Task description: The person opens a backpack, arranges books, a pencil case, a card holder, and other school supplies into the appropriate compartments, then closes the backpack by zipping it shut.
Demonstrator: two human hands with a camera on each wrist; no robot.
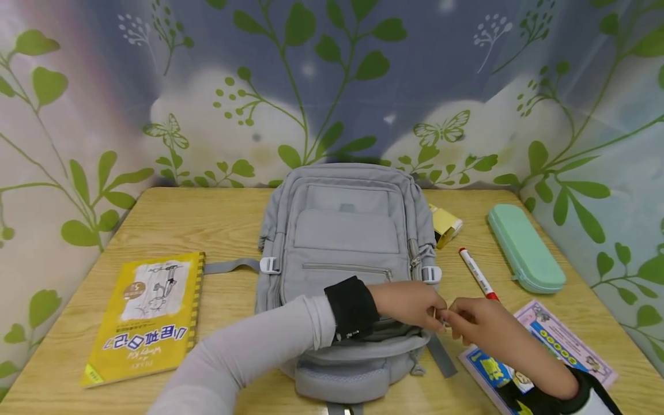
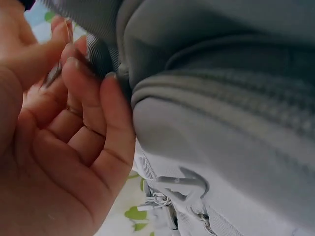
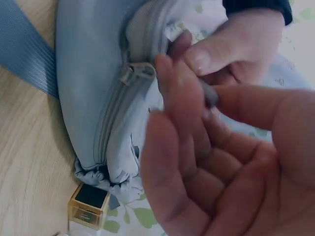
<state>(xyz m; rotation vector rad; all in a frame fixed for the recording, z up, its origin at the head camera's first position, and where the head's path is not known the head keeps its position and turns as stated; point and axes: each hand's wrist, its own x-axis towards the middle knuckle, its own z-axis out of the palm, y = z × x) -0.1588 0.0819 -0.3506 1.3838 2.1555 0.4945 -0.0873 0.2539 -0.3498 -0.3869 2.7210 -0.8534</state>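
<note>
A grey backpack (image 1: pixel 342 230) lies on its back on the table, its zipped compartment partly open near the lower end. My left hand (image 1: pixel 407 302) reaches across it to its right edge, thumb and fingertips pinched together. There it meets my right hand (image 1: pixel 479 323), whose thumb and forefinger pinch a small grey piece (image 3: pixel 210 96) that looks like a zipper pull. The fingers of both hands partly hide it. In the right wrist view a metal zipper slider (image 3: pixel 140 72) sits on the bag's side seam, apart from the fingers.
A yellow book (image 1: pixel 147 317) lies at the left. On the right are a mint-green pencil case (image 1: pixel 526 248), a red-and-white marker (image 1: pixel 477 274), a yellow box (image 1: pixel 445 225) and a pink-edged booklet (image 1: pixel 570 346) under the right forearm. A patterned cloth (image 1: pixel 332 86) hangs behind.
</note>
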